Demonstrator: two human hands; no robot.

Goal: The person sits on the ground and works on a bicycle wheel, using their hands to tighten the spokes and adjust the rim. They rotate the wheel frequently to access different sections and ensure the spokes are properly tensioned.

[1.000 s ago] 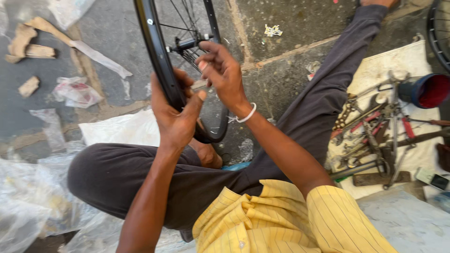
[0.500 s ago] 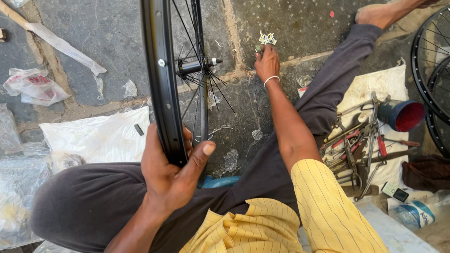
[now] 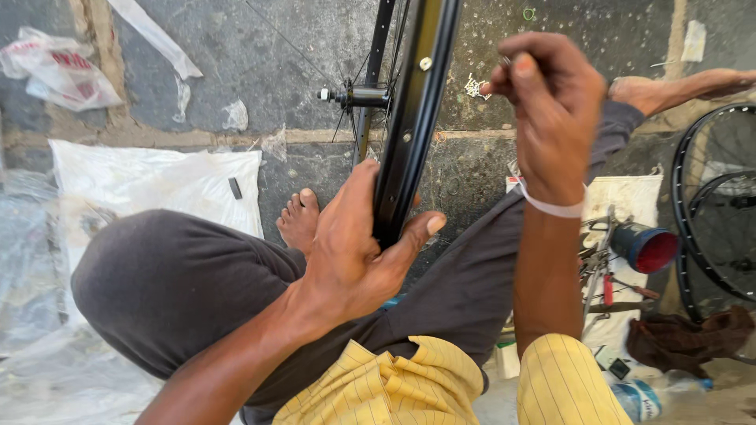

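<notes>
Left hand: the left hand [image 3: 354, 252] wraps the near edge of the black bicycle rim [image 3: 413, 118], palm against one side and thumb pressed on the other, so the wheel stands upright on its edge and cannot roll or tip.
Right hand: the right hand [image 3: 551, 102] is raised at about 2 o'clock from the rim, fingertips pinched together on a tiny metal piece, too small to tell what kind; a white band sits on the wrist.
Rim and hub: the rim runs from the left hand up toward 12 o'clock; the hub [image 3: 358, 96] with its axle sits at 11 o'clock, thin spokes fanning from it.
Body: the person sits on the stone floor [image 3: 260, 55], one knee bent under the wheel and a bare foot [image 3: 299, 220] just beside it, likely as a brace.
Small parts: a little heap of pale metal bits [image 3: 474, 86] lies on the floor at 1 o'clock, near the right hand.
Tools: a blue and red cup [image 3: 646, 245] and hand tools lie on a cloth at 3 o'clock, within reach.
Other wheels: more black wheels [image 3: 709, 205] lie at the right edge.
Left side: a white plastic sheet [image 3: 150, 185] lies at 9 o'clock.
</notes>
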